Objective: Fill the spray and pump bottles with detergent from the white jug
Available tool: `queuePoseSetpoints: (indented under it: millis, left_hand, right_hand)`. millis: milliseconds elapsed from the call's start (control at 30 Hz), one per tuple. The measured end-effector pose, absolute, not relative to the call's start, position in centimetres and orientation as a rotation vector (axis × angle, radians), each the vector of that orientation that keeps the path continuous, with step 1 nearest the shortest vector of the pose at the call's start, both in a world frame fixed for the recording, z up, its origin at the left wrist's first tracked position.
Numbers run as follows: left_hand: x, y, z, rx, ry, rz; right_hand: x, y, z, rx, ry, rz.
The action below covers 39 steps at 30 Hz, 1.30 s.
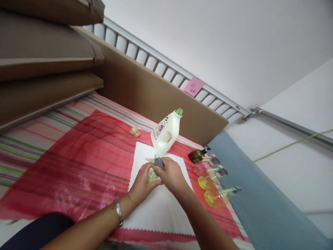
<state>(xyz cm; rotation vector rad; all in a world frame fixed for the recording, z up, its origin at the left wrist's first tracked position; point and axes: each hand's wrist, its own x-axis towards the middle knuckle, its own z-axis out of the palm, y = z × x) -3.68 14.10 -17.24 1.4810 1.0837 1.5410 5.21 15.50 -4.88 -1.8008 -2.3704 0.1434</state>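
My left hand [142, 184] is wrapped round a small clear bottle [152, 175] with pale yellow-green liquid inside. My right hand [172, 174] grips the bottle's grey and pale green top [159, 162], which looks like a spray head. Both hands are close together over a white cloth [161, 208] with zigzag edges. Just beyond them stands a large white jug [166, 133] with a handle, a printed label and a green spout at its open mouth. A small pale translucent cap [135, 132] lies left of the jug.
At right, a dark pump bottle [195, 155], a pink bottle [201, 168] and two yellow bottles [205, 182] form a row. Red see-through fabric [85, 166] covers the striped sheet. A brown board [145, 90] stands behind; stacked padded panels [47, 69] rise at left.
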Motion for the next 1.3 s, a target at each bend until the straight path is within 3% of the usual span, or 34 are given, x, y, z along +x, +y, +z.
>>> queuePoseSetpoints:
  millis: [333,533,700,900,1100,1300]
  left_hand:
    - [-5.5,15.0,-15.7,1.596,0.839,1.303]
    - [-5.3,15.0,-16.2,1.462,0.997,1.327]
    - [-6.3,15.2,-15.7,1.607,0.761,1.204]
    - [-5.5,14.9,-16.3,1.459,0.984,1.339]
    - [-6.1,15.1,-16.0,1.668,0.81,1.281]
    - [-5.1,14.9,-16.8,1.555,1.097,1.346]
  right_hand:
    - [5.8,15.6,-5.0,-1.746,-2.388,0.184]
    - [5.4,15.5,-5.0,-1.764,-2.374,0.214]
    - [5.6,15.6,-5.1,-1.768,-2.381,0.21]
    - [5.6,15.6,-5.3,-1.755,-2.378,0.194]
    - [5.8,15.8,-5.5,-1.758,-2.389,0.185]
    - [5.4,15.4,-5.4,-1.777,-2.372,0.201]
